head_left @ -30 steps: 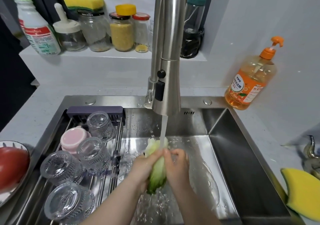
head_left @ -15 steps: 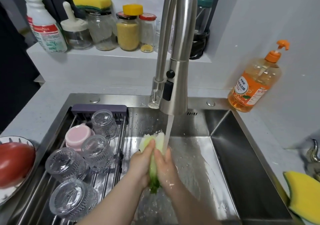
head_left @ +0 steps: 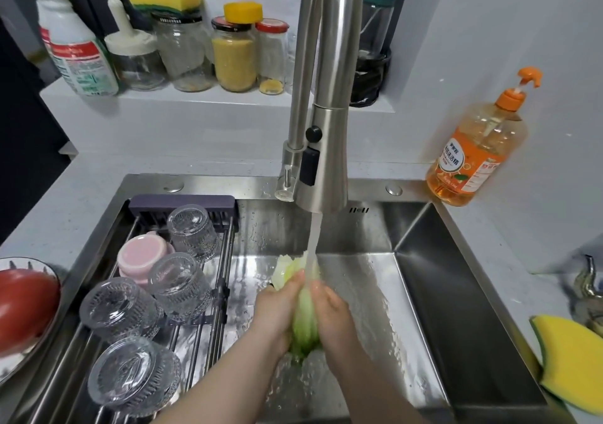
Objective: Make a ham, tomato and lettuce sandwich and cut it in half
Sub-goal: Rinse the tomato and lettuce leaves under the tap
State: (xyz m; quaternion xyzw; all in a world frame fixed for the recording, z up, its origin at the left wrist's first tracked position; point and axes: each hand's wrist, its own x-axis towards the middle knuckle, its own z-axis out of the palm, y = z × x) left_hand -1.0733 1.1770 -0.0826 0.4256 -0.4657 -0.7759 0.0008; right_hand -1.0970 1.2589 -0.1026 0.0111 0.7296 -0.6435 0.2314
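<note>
A pale green lettuce leaf (head_left: 305, 324) is pressed between my left hand (head_left: 277, 314) and my right hand (head_left: 334, 314) over the steel sink (head_left: 456, 309). Water runs from the tall steel faucet (head_left: 323, 149) straight onto the leaf's upper end, which sticks out above my fingers. The leaf's darker green tip hangs below my palms. A red tomato (head_left: 24, 309) lies on a plate (head_left: 49, 270) at the left edge, on the counter.
A drying rack (head_left: 182, 202) in the sink's left half holds several upturned glasses and a pink cup (head_left: 140, 257). An orange dish-soap bottle (head_left: 476, 149) stands at the back right. A yellow sponge (head_left: 574, 361) lies on the right counter. Jars line the back shelf.
My hands have shifted slightly along the lettuce leaf under the stream, rubbing it; the leaf stays between them. The camera has drifted a little.
</note>
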